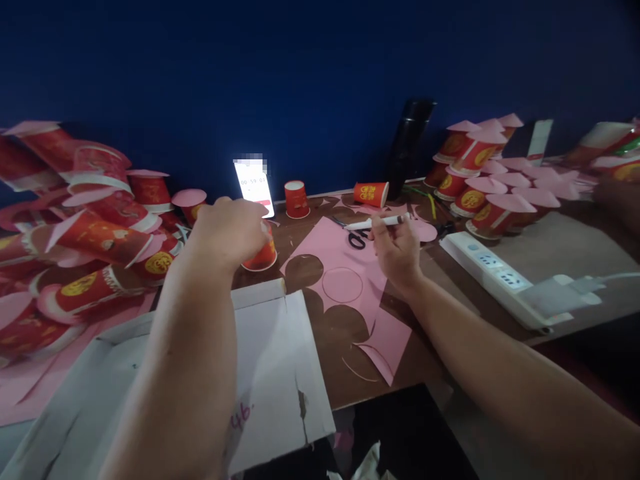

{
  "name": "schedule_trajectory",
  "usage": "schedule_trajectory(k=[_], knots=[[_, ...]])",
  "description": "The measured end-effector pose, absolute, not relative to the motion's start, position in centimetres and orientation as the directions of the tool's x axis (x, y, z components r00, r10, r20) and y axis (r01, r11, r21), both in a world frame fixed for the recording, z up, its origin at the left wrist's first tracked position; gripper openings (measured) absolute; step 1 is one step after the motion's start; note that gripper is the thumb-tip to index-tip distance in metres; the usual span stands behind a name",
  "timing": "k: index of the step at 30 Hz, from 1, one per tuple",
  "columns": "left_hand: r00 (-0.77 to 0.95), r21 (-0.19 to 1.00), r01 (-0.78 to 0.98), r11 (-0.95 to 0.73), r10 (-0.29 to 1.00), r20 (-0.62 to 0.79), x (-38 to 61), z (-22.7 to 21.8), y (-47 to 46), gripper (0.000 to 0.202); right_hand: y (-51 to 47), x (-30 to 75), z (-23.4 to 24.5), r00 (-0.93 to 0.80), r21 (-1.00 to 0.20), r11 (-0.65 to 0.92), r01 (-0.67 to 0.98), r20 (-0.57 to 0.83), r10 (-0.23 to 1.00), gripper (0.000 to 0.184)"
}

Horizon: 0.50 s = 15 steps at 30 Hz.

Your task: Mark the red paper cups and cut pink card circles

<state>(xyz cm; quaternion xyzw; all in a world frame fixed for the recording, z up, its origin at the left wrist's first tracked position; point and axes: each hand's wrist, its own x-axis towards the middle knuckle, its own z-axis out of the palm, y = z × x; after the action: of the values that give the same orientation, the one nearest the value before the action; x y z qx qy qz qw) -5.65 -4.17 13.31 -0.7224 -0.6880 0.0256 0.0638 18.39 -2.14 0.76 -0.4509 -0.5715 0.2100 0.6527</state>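
Note:
My left hand [227, 230] reaches forward with its fingers wrapped round the top of a red paper cup [261, 259]; the fingertips are partly hidden. In my right hand [399, 253] is a white pen [363, 225], lying nearly level, its thin end pointing left. Below the pen lie black-handled scissors [356, 241]. They rest on a pink paper sheet [317, 241] with several round pieces cut out of its edges. A circle outline [343, 285] shows on the sheet. A second red cup [297, 200] is upside down or upright behind; I cannot tell which.
Red cups with pink paper discs [105, 233] pile up at left, and more stacked cups [480, 153] stand at right. A lit phone [253, 183] leans at the back. A white power strip [490, 267], a black bottle [413, 137] and white cardboard [275, 373] are nearby.

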Motion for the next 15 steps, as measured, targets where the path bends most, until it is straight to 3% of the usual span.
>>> schedule_trajectory(k=[9,15], knots=[[0.052,-0.101,0.993,-0.054,0.998,-0.02,-6.8,11.7,-2.5,0.033,-2.1,19.0,0.6,0.234,-0.817,0.495,0.295,0.564,0.792,0.019],[0.049,-0.121,0.992,-0.034,0.991,0.124,-6.1,13.0,-3.7,0.041,-2.5,19.1,0.8,0.186,-0.741,0.529,0.414,0.637,0.748,0.017]])
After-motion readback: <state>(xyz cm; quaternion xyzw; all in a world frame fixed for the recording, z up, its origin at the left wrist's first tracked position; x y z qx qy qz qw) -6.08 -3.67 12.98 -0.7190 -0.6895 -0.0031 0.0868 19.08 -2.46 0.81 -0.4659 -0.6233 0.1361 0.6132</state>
